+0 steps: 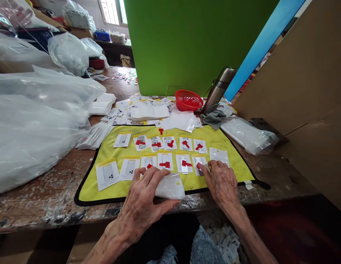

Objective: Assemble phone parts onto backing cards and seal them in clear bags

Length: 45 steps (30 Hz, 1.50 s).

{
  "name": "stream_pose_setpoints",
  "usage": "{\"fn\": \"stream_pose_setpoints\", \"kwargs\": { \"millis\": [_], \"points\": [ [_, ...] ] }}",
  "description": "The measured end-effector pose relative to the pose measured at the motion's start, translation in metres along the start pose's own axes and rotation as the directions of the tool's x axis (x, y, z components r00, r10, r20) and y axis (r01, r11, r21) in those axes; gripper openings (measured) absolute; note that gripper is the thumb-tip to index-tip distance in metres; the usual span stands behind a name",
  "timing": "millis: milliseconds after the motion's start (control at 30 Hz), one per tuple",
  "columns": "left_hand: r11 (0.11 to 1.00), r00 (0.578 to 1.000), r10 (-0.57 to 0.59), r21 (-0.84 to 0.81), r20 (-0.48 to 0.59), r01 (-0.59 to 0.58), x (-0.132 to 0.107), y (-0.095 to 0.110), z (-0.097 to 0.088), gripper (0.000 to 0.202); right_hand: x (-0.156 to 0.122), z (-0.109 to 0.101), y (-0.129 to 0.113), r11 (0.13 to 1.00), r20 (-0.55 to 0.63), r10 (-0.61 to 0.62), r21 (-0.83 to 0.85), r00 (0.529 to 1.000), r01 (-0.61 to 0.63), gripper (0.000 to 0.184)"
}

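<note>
At the lower centre of the frame, the left hand (148, 194) spreads its thumb and fingers about a white pouch (171, 185); whether it grips cannot be told. Right of centre, the right hand (221, 181) has fingertips at a red tab (198, 165) on a printed card (196, 172), any pinch unclear. Mid-frame, a yellow cloth (88, 189) on the tabletop (57, 194) carries these.
</note>
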<state>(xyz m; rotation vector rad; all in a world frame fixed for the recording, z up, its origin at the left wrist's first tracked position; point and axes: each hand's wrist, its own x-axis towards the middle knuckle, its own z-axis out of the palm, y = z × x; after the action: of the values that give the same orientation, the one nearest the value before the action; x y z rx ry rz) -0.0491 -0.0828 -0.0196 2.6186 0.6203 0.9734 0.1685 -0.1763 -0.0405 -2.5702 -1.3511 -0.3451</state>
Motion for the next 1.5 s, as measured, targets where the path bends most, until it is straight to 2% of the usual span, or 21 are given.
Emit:
{"fn": "stream_pose_setpoints", "kwargs": {
  "millis": [100,200,367,467,567,633,733,833,1067,1133,1200,1267,1333,1400,1500],
  "points": [
    [1.0,1.0,-0.016,0.021,0.003,0.016,-0.002,-0.001,0.001,0.052,0.0,0.007,-0.005,0.998,-0.014,0.063,0.008,0.998,-0.063,0.026],
    [1.0,1.0,-0.016,0.027,0.012,0.015,-0.003,-0.002,0.001,0.055,0.002,0.012,-0.008,0.969,-0.004,0.175,0.18,0.985,-0.171,0.021],
    [0.999,0.999,-0.033,0.015,0.036,0.032,0.003,0.001,0.001,0.056,0.005,0.013,-0.018,0.905,-0.031,0.189,0.395,0.982,-0.162,0.014],
    [0.996,0.994,-0.086,-0.033,0.071,0.089,0.006,0.001,0.0,0.051,0.005,-0.003,-0.019,0.781,0.092,0.19,0.589,0.977,-0.208,0.015],
    [0.987,0.983,-0.142,-0.061,0.112,0.15,0.007,-0.001,0.0,0.052,0.004,-0.031,-0.011,0.58,0.291,0.041,0.772,0.956,-0.259,0.024],
    [0.981,0.976,-0.172,-0.063,0.135,0.181,0.008,-0.003,0.002,0.054,0.002,-0.048,-0.007,0.49,0.37,-0.095,0.826,0.924,-0.28,0.027],
    [0.981,0.972,-0.168,-0.074,0.162,0.182,0.009,-0.004,0.005,0.057,0.0,-0.063,-0.007,0.445,0.466,-0.258,0.835,0.847,-0.324,0.029],
    [0.985,0.976,-0.127,-0.093,0.179,0.145,0.01,-0.003,0.005,0.06,0.003,-0.065,-0.009,0.458,0.539,-0.361,0.813,0.761,-0.359,0.03],
    [0.989,0.959,-0.079,-0.102,0.271,0.11,0.012,-0.001,0.004,0.065,0.028,-0.063,-0.004,0.543,0.595,-0.523,0.785,0.61,-0.299,0.033],
    [0.989,0.955,-0.07,-0.102,0.287,0.103,0.013,0.001,0.006,0.066,0.031,-0.06,-0.007,0.561,0.608,-0.54,0.776,0.582,-0.29,0.031],
    [0.989,0.953,-0.057,-0.116,0.298,0.095,0.013,0.002,0.01,0.066,0.029,-0.054,-0.014,0.563,0.595,-0.537,0.781,0.598,-0.272,0.027],
    [0.988,0.955,-0.045,-0.131,0.295,0.087,0.013,0.001,0.013,0.063,0.023,-0.046,-0.024,0.575,0.556,-0.498,0.786,0.665,-0.227,0.024],
    [0.985,0.961,-0.054,-0.142,0.27,0.095,0.013,-0.001,0.013,0.061,0.018,-0.041,-0.032,0.56,0.526,-0.441,0.794,0.727,-0.235,0.025],
    [0.981,0.968,-0.079,-0.152,0.239,0.118,0.013,-0.004,0.012,0.061,0.016,-0.04,-0.035,0.477,0.54,-0.41,0.814,0.735,-0.332,0.033],
    [0.973,0.97,-0.114,-0.172,0.213,0.152,0.012,-0.007,0.009,0.064,0.017,-0.045,-0.033,0.336,0.578,-0.398,0.815,0.713,-0.473,0.038]
  ]
}}
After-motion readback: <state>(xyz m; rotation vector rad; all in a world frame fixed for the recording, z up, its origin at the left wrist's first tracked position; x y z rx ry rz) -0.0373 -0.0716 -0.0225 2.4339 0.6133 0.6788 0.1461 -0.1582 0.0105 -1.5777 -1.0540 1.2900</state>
